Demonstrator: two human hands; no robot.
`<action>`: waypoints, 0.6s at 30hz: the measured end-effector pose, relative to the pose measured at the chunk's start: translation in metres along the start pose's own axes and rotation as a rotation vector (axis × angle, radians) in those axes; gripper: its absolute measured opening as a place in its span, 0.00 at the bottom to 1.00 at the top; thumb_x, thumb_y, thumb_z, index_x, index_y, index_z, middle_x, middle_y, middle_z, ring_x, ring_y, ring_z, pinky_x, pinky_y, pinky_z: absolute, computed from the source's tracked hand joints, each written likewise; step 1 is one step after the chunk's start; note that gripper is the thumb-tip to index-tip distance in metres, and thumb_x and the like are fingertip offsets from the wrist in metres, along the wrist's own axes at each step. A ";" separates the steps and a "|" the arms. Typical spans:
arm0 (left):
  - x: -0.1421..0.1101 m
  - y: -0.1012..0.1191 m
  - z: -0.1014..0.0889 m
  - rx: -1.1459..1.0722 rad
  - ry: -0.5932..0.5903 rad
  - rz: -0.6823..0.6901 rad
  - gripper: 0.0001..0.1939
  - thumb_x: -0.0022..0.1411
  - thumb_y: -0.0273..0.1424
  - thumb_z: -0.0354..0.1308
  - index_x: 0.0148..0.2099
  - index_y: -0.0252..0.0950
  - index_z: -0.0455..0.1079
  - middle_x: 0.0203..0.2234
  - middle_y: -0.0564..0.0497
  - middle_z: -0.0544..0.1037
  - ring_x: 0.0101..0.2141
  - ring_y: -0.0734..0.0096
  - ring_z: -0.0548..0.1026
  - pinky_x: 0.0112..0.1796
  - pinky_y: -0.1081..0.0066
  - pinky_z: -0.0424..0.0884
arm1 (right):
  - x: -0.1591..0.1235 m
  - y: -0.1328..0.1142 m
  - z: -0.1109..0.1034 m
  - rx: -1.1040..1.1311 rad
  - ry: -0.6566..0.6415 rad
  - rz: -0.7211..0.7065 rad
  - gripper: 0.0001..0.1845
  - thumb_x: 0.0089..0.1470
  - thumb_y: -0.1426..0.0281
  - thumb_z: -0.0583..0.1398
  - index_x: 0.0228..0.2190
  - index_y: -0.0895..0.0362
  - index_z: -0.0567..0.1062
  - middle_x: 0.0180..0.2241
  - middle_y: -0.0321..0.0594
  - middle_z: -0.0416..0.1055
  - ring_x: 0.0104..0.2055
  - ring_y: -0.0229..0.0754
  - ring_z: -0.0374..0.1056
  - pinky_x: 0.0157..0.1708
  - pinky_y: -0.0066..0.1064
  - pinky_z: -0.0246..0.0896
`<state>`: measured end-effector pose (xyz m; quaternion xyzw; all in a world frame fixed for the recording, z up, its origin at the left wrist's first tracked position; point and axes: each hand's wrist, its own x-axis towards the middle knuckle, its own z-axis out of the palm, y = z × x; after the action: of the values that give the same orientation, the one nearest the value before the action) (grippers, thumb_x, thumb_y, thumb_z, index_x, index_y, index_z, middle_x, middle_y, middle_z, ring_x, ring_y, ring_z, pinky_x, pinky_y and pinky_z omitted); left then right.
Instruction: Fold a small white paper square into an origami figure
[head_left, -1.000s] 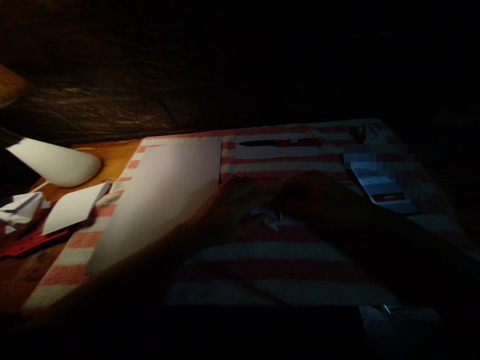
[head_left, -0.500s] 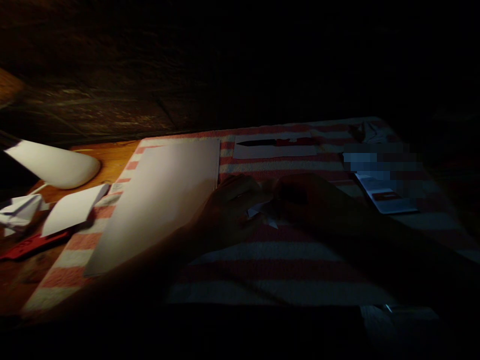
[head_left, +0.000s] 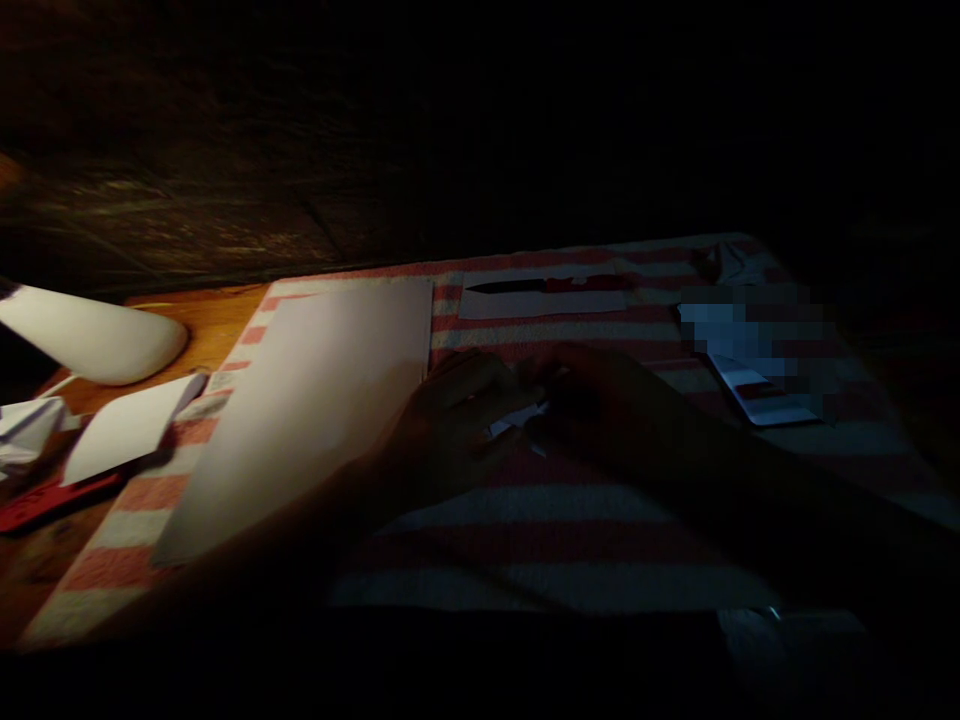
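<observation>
White paper (head_left: 516, 419) is pinched by the left hand (head_left: 454, 415) and right hand (head_left: 600, 395), now closer together, handling seemingly unfinished.

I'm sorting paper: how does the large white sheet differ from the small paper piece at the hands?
Size: the large white sheet is bigger than the small paper piece. Pose: the sheet lies flat on the striped towel, while the piece sits between the left hand and right hand, partly hidden. Light: the sheet looks brighter and warmer, the piece dim and bluish. Both look like pale paper.
</observation>
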<state>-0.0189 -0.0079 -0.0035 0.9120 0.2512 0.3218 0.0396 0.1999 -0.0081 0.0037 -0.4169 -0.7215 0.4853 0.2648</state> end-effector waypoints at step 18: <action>0.000 -0.003 -0.003 -0.030 0.007 -0.019 0.16 0.62 0.23 0.63 0.53 0.36 0.74 0.40 0.47 0.77 0.41 0.65 0.76 0.39 0.64 0.76 | 0.001 0.000 -0.005 0.003 0.034 0.007 0.03 0.54 0.73 0.61 0.33 0.57 0.74 0.33 0.38 0.76 0.33 0.40 0.70 0.32 0.31 0.64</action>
<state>-0.0217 -0.0059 -0.0021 0.9078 0.2552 0.3283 0.0554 0.2039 -0.0050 0.0053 -0.4272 -0.7146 0.4803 0.2760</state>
